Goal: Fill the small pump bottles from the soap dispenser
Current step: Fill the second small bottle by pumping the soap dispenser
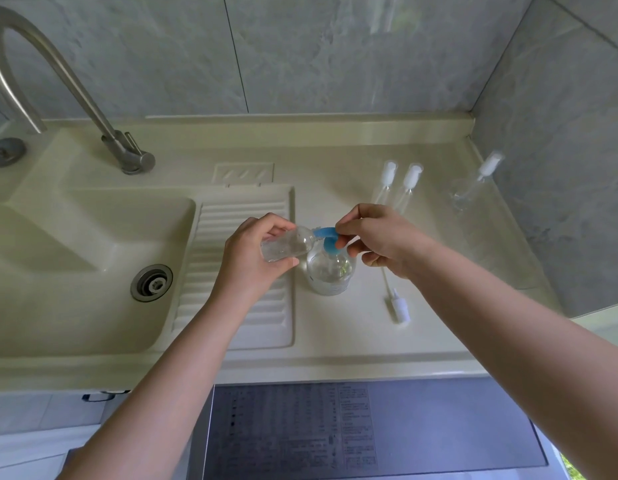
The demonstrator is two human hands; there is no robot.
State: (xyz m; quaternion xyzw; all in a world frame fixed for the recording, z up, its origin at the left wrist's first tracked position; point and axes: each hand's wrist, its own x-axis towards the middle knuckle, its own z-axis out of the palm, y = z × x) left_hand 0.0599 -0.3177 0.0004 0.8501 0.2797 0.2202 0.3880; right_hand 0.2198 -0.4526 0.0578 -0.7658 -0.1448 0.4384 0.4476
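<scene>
- Here, my left hand (262,252) grips a small clear bottle (288,244) tipped on its side, long axis running nine to three, mouth toward three.
- At three of it, my right hand (373,242) pinches the soap dispenser's (330,271) blue pump head (326,239), spout touching the mouth.
- Farther, toward one, capped bottles (401,183) wait.
</scene>
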